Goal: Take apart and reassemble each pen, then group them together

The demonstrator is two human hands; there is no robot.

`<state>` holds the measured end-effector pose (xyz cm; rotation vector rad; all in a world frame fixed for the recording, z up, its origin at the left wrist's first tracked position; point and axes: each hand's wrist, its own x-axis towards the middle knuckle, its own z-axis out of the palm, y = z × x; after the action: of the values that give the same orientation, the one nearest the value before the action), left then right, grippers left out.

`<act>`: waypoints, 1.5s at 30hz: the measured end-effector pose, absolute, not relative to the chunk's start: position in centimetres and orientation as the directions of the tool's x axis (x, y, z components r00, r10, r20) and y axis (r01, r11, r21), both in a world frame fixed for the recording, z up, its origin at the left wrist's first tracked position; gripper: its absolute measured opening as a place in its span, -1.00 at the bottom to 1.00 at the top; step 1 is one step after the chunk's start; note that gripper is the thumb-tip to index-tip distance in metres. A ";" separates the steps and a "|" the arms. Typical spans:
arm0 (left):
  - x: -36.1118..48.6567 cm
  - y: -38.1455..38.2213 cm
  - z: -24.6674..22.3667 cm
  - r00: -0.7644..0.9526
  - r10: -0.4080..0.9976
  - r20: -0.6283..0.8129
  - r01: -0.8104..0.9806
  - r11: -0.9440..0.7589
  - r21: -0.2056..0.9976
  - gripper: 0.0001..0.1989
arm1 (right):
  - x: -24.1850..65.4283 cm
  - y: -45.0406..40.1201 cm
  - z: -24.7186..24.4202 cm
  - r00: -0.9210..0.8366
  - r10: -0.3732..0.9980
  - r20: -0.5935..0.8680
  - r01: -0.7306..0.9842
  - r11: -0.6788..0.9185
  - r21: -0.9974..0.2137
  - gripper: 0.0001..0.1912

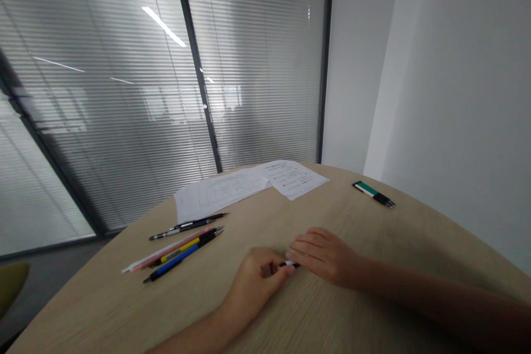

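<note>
Low in the middle of the head view, my left hand (pixel 259 274) pinches a small black and white object (pixel 289 263), mostly covered by fingers, so its kind is unclear. My right hand (pixel 326 257) lies just to the right, palm down, its fingers together and bent over the far side of the same object. Whether the right fingers grip it is hidden. Left of my hands, several pens (pixel 180 251) in blue, yellow and pink lie side by side on the wooden table (pixel 232 232).
Beyond the colored pens lie black pens (pixel 188 225). Two printed paper sheets (pixel 222 191) overlap near the table's far edge. A group of green, white and black pens (pixel 373 194) rests at the right. Glass panels with blinds and a white wall stand behind.
</note>
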<state>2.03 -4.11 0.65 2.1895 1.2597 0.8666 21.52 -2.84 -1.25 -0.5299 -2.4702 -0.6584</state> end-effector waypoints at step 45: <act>-0.7 -1.5 0.3 0.643 0.765 0.043 0.764 -0.644 0.040 -0.35 | 26.8 0.7 5.1 -0.487 0.867 0.109 -0.582 -0.228 -0.781 -0.41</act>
<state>-0.66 -1.55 0.33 2.8303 1.3175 0.0868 26.80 0.67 5.05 -0.4348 -0.9809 1.8666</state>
